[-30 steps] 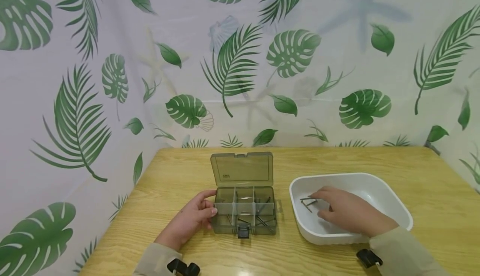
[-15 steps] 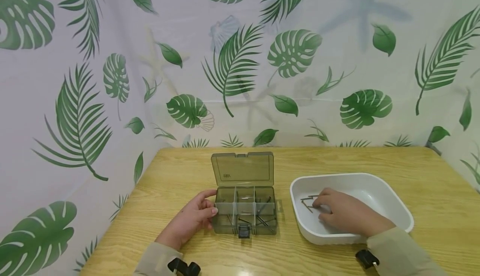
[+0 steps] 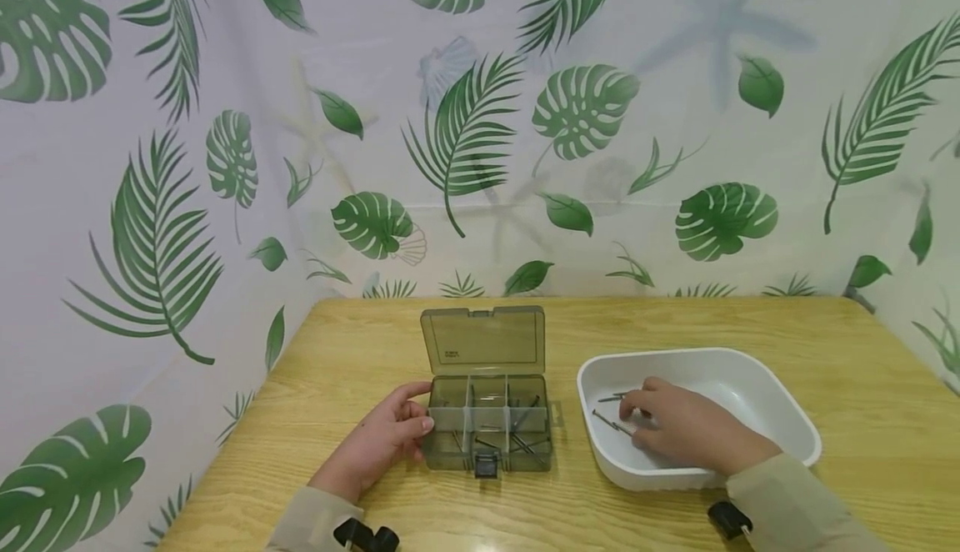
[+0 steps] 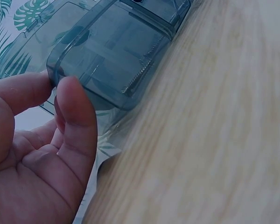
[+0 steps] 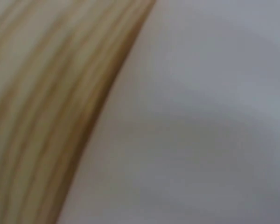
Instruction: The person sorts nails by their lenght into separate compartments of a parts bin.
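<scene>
A smoky clear plastic compartment box [image 3: 488, 419] stands on the table with its lid raised, several dark screws [image 3: 531, 444] inside. My left hand [image 3: 382, 435] holds the box at its left side; in the left wrist view the thumb [image 4: 77, 107] and index finger pinch the corner, and threaded screws [image 4: 140, 74] show through the wall. Inside a white tub [image 3: 780, 393] is my right hand [image 3: 686, 423], fingers bent down beside several loose screws [image 3: 604, 420]. Whether its fingertips pinch a screw is hidden. The right wrist view shows only blurred white tub wall [image 5: 191, 116] and wood.
The wooden table [image 3: 360, 335] carries the box left of centre and the tub to its right, with a narrow strip of wood between them. A leaf-print cloth [image 3: 465, 160] hangs behind and at the sides. The raised lid [image 3: 483, 341] stands at the box's back.
My right hand has shifted slightly within the tub, and the loose screws near its fingertips lie differently. My left hand stays at the box.
</scene>
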A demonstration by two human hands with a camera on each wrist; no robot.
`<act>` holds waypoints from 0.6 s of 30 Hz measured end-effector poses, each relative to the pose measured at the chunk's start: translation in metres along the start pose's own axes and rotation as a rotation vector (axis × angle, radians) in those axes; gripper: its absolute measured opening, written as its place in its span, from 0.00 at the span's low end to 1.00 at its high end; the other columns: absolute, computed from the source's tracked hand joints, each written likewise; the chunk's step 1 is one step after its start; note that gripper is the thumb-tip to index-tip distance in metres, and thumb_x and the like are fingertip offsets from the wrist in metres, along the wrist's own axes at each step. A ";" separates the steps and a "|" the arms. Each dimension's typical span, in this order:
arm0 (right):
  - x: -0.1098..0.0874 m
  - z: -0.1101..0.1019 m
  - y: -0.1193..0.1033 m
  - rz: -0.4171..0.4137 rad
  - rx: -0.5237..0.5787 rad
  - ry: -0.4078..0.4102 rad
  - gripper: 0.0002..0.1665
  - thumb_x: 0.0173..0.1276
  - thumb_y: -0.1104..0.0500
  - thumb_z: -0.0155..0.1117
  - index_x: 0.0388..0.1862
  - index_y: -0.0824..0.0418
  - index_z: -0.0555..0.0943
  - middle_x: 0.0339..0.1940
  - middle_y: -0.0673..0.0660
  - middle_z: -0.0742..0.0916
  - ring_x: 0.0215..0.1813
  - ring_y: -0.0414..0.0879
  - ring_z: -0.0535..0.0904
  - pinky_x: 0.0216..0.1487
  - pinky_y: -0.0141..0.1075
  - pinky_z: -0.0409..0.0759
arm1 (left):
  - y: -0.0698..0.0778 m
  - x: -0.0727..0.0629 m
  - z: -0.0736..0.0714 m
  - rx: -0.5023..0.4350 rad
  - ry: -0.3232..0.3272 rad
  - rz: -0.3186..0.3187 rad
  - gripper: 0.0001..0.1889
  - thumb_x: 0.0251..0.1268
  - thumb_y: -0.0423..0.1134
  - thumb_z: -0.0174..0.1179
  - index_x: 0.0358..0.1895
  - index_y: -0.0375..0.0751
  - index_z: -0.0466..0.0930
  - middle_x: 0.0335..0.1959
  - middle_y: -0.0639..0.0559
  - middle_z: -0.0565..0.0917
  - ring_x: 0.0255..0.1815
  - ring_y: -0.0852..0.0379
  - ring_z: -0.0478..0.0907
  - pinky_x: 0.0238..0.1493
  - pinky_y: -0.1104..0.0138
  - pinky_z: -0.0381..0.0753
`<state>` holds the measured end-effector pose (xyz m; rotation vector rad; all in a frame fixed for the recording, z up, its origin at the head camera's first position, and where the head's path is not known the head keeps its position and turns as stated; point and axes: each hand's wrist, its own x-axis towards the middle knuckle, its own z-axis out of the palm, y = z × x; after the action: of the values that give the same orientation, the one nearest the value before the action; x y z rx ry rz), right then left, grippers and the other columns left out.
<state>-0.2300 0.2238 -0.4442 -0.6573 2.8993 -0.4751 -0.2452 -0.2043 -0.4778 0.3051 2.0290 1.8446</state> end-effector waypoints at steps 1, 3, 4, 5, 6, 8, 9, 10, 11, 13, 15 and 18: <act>0.000 0.001 0.000 -0.003 0.002 -0.005 0.14 0.64 0.54 0.73 0.48 0.46 0.85 0.38 0.47 0.75 0.33 0.39 0.70 0.36 0.39 0.74 | 0.000 0.000 0.000 0.001 0.002 -0.001 0.32 0.77 0.34 0.56 0.79 0.39 0.54 0.43 0.45 0.73 0.32 0.55 0.72 0.34 0.62 0.82; 0.000 0.002 0.000 -0.013 0.004 -0.018 0.17 0.64 0.55 0.72 0.52 0.45 0.86 0.39 0.47 0.75 0.33 0.39 0.69 0.36 0.39 0.72 | -0.001 -0.001 0.001 0.006 0.004 -0.002 0.32 0.77 0.33 0.56 0.79 0.39 0.54 0.43 0.45 0.73 0.32 0.55 0.72 0.34 0.62 0.82; 0.000 0.002 0.000 -0.024 0.003 -0.017 0.18 0.64 0.55 0.71 0.52 0.44 0.86 0.39 0.47 0.75 0.33 0.39 0.69 0.35 0.38 0.71 | -0.001 -0.001 0.001 0.010 0.006 -0.001 0.32 0.77 0.33 0.56 0.79 0.39 0.54 0.43 0.45 0.73 0.32 0.55 0.72 0.34 0.62 0.82; 0.001 0.002 0.000 -0.022 0.004 -0.021 0.17 0.64 0.56 0.71 0.51 0.42 0.86 0.39 0.47 0.75 0.33 0.39 0.69 0.36 0.38 0.71 | 0.000 -0.001 0.001 0.013 0.007 0.001 0.32 0.77 0.33 0.56 0.79 0.38 0.54 0.43 0.45 0.73 0.32 0.55 0.72 0.34 0.62 0.82; 0.001 0.002 0.001 -0.025 0.004 -0.022 0.15 0.65 0.57 0.70 0.49 0.41 0.87 0.39 0.46 0.75 0.33 0.39 0.69 0.36 0.38 0.71 | 0.000 -0.001 0.001 0.014 0.008 0.000 0.32 0.77 0.33 0.56 0.79 0.39 0.54 0.43 0.45 0.73 0.32 0.55 0.72 0.34 0.62 0.82; 0.001 0.002 0.001 -0.022 0.006 -0.020 0.13 0.65 0.58 0.69 0.44 0.40 0.86 0.39 0.45 0.75 0.34 0.39 0.70 0.38 0.38 0.72 | 0.000 -0.001 0.001 0.013 0.005 0.002 0.32 0.77 0.33 0.55 0.79 0.38 0.54 0.43 0.46 0.73 0.33 0.54 0.72 0.34 0.62 0.81; 0.001 0.002 0.001 -0.018 0.011 -0.018 0.13 0.66 0.59 0.69 0.42 0.39 0.85 0.39 0.44 0.75 0.35 0.39 0.70 0.38 0.38 0.73 | 0.000 -0.001 0.001 0.012 0.004 0.003 0.32 0.77 0.33 0.55 0.79 0.38 0.54 0.43 0.46 0.73 0.33 0.54 0.72 0.34 0.62 0.81; 0.001 0.002 0.001 -0.018 0.015 -0.016 0.12 0.66 0.60 0.69 0.40 0.39 0.84 0.38 0.44 0.75 0.35 0.39 0.70 0.38 0.39 0.73 | 0.000 -0.001 0.001 0.011 0.002 0.005 0.32 0.77 0.33 0.55 0.79 0.37 0.54 0.43 0.46 0.73 0.33 0.54 0.72 0.34 0.62 0.81; 0.001 0.002 0.000 -0.020 0.017 -0.013 0.12 0.67 0.60 0.69 0.38 0.39 0.83 0.38 0.44 0.75 0.35 0.39 0.70 0.38 0.39 0.74 | 0.001 -0.001 0.000 0.010 0.002 0.004 0.32 0.77 0.32 0.55 0.79 0.37 0.54 0.43 0.46 0.73 0.34 0.54 0.72 0.34 0.62 0.81; 0.001 0.001 0.000 -0.020 0.022 -0.013 0.12 0.66 0.61 0.69 0.35 0.41 0.82 0.36 0.44 0.75 0.34 0.39 0.70 0.38 0.39 0.74 | 0.001 -0.002 0.000 0.008 0.000 0.004 0.32 0.77 0.32 0.55 0.79 0.37 0.54 0.43 0.46 0.73 0.34 0.54 0.72 0.34 0.62 0.81; 0.000 0.000 -0.001 -0.022 0.022 -0.012 0.11 0.66 0.62 0.69 0.32 0.43 0.80 0.34 0.44 0.75 0.33 0.39 0.70 0.36 0.38 0.73 | 0.000 -0.001 0.000 0.008 -0.001 0.002 0.32 0.77 0.32 0.55 0.79 0.38 0.54 0.43 0.46 0.73 0.34 0.54 0.72 0.34 0.62 0.81; -0.002 -0.001 -0.002 -0.016 0.011 -0.016 0.12 0.65 0.62 0.70 0.29 0.45 0.79 0.32 0.44 0.75 0.32 0.39 0.69 0.35 0.38 0.72 | 0.000 -0.001 -0.001 0.006 -0.005 -0.001 0.32 0.78 0.32 0.54 0.79 0.39 0.54 0.44 0.46 0.73 0.35 0.54 0.72 0.34 0.62 0.81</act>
<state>-0.2280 0.2231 -0.4427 -0.6802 2.8760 -0.4852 -0.2443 -0.2053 -0.4781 0.3092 2.0319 1.8353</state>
